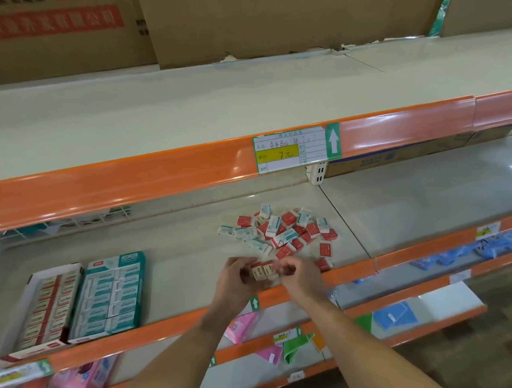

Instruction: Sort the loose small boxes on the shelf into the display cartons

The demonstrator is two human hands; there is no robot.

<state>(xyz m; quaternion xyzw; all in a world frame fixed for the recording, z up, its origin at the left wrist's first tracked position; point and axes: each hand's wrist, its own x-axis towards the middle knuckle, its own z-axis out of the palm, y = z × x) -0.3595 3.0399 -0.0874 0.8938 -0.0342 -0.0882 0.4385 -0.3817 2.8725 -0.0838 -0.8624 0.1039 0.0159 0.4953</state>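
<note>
Cartons left of the hands: red-edged carton (37, 311) and teal carton (109, 294), both holding packed rows. Left hand (236, 278) and right hand (296, 271) pinch red-and-white boxes (263, 270). Loose pile (286, 230) lies just beyond, on smooth cream shelf (187, 272).

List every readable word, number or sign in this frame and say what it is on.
"7元": yellow field of the price tag on the upper shelf's orange rail.
White up arrows, no words: green stickers on the rails.
Handwriting on the tag's top line: not legible.
Red banner print on the cardboard box at top left: blurred.
Print on the display cartons and the loose small boxes: too small.
</note>
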